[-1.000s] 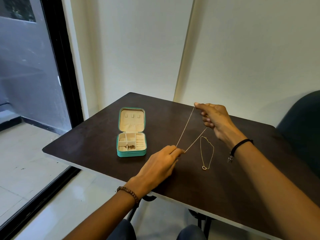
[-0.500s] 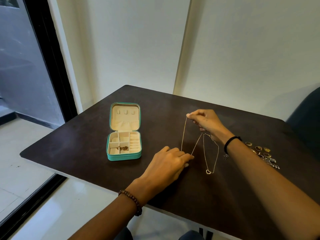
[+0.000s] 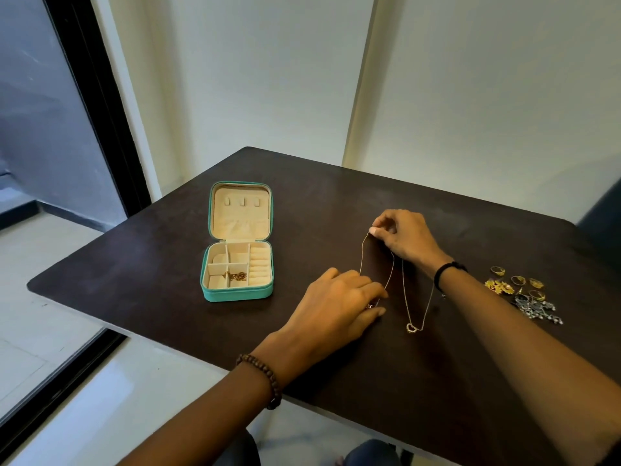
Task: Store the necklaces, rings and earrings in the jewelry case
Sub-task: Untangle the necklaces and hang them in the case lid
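A: What are the hands doing?

B: The right hand (image 3: 405, 238) pinches the top of a thin gold necklace (image 3: 363, 250) between thumb and forefinger, its other fingers curled. The left hand (image 3: 339, 306) lies knuckles up on the dark table (image 3: 336, 203), fingers closed over the chain's lower end; something small and reddish shows under them, perhaps a pendant, though it is too hidden to say.

A: And around them?

B: Just right of that chain lies a second necklace (image 3: 416, 297) with a heart pendant, flat on the table. Farther right sit gold rings (image 3: 517, 280) and a heap of earrings (image 3: 534, 306). To the left, well apart, the teal jewelry case (image 3: 237, 294) stands open, one chain (image 3: 237, 276) in a near compartment.
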Demonstrator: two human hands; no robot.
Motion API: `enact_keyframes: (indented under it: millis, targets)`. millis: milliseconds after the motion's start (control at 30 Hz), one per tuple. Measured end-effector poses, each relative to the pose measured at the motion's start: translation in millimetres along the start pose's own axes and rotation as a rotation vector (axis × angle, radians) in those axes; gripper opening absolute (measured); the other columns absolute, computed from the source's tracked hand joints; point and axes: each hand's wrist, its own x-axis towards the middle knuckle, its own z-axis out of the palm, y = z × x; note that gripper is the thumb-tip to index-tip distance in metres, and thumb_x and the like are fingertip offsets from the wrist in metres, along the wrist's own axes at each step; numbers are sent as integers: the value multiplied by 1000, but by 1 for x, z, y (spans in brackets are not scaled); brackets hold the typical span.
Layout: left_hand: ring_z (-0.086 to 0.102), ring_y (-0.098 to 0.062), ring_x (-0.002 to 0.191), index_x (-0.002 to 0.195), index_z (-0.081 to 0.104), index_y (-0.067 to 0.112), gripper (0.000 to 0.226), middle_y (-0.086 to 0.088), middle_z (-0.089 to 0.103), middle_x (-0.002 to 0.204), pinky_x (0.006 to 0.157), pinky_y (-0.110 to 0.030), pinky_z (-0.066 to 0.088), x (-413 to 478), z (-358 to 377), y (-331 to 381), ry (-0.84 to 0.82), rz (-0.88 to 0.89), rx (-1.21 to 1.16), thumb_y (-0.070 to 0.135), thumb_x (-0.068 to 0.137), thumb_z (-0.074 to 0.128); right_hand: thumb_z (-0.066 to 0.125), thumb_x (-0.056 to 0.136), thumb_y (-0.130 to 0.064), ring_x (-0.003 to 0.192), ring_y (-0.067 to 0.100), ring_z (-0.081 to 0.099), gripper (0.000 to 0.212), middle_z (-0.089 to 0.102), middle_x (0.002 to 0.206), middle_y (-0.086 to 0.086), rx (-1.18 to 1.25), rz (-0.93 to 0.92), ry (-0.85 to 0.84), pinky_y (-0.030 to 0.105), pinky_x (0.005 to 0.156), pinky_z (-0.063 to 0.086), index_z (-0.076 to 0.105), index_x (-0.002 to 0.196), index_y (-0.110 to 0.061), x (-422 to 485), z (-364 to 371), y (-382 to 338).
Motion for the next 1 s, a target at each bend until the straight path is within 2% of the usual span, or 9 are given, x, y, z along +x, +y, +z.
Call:
enact_keyframes:
  millis: [67, 133, 333, 433, 600, 733, 867, 933, 1000]
  targets:
    - [51, -8, 111, 130, 55, 27, 33, 8, 60, 123, 91, -25, 33, -2, -2, -1, 27, -12, -10, 41, 101, 46, 71, 93, -29, 92, 15, 63, 11, 68, 101, 0, -41, -23, 22, 41, 84, 58, 70, 99, -20, -3, -1, -2]
    - [51, -7, 110, 128, 57, 28, 31, 9, 61, 121, 90, -24, 32, -5, -6, -2, 54, -30, -16, 40, 101, 47, 70, 94, -29, 90, 15, 63, 7, 66, 99, -1, -49, -45, 44, 43, 84, 59, 70, 96, -22, -8, -3, -7]
    - [54, -7, 106, 122, 61, 28, 26, 9, 64, 116, 90, -27, 38, -15, -26, -9, 159, -122, 12, 36, 98, 53, 69, 95, -24, 87, 13, 63, 7, 68, 96, 0, -15, -152, 57, 31, 78, 56, 71, 95, -18, -31, -9, -46]
    - [57, -10, 102, 118, 64, 25, 24, 7, 66, 110, 91, -33, 44, -24, -41, -16, 213, -181, 22, 33, 97, 57, 68, 94, -24, 85, 11, 63, 9, 69, 94, -1, 26, -216, 35, 27, 76, 52, 72, 94, -16, -47, -7, -77]
    - [61, -12, 97, 116, 66, 21, 23, 2, 68, 105, 88, -40, 52, -49, -64, -33, 259, -275, -6, 29, 94, 62, 66, 95, -27, 85, 9, 62, 10, 68, 93, -4, 68, -339, -32, 29, 76, 54, 72, 95, -18, -69, 7, -125]
    - [58, -18, 111, 118, 65, 26, 25, 0, 67, 118, 95, -41, 50, -73, -79, -52, 284, -417, 20, 27, 92, 65, 68, 95, -27, 87, 8, 62, 10, 68, 97, -3, 101, -364, -77, 28, 76, 56, 72, 99, -19, -79, 24, -157]
    - [50, -17, 122, 133, 53, 22, 44, -1, 57, 134, 95, -28, 39, -99, -82, -76, 415, -599, 36, 30, 91, 65, 67, 96, -22, 91, 9, 61, 12, 68, 106, -1, 142, -353, -123, 28, 78, 56, 71, 106, -17, -84, 42, -182]
    - [46, -18, 128, 142, 42, 20, 56, -2, 51, 141, 98, -31, 41, -108, -81, -84, 423, -719, -20, 33, 92, 64, 65, 98, -22, 91, 9, 61, 14, 68, 107, -1, 128, -347, -138, 31, 81, 57, 70, 109, -17, -86, 52, -190]
    - [45, -20, 131, 146, 37, 21, 58, -4, 49, 143, 99, -37, 45, -114, -79, -92, 376, -805, -135, 34, 94, 61, 63, 99, -23, 95, 10, 62, 18, 68, 112, 0, 108, -332, -165, 36, 84, 59, 70, 114, -18, -87, 60, -195]
